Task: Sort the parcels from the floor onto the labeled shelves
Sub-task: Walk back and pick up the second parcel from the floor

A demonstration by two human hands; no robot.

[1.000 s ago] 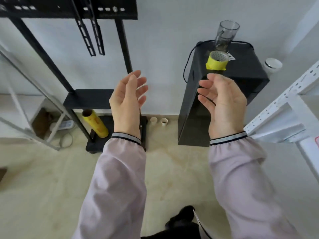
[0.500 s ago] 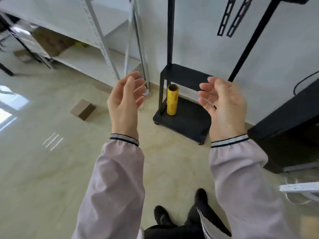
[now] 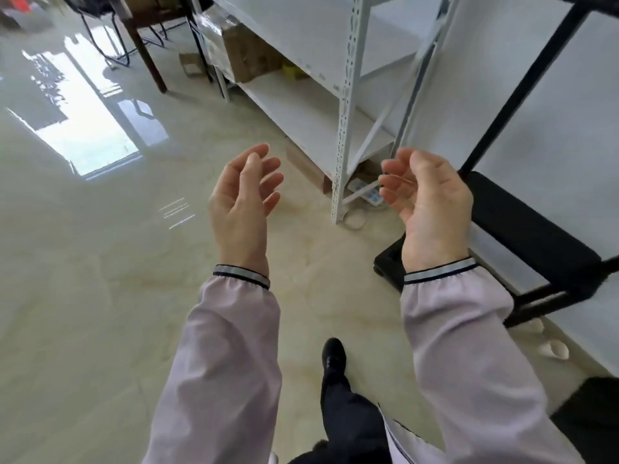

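The view has swung left: the white shelves (image 3: 345, 105) now fill the top, yellow roll gone.

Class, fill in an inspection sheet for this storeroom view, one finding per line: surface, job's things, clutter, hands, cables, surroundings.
Surface: glossy pale floor.
Job's things: brown parcel on the floor beside the white shelving; cardboard box on its lower shelf.
Clutter: paper cups by the wall.
Hands: left hand and right hand open, empty.
Cables: power strip under the shelving.
Surroundings: black stand, right.
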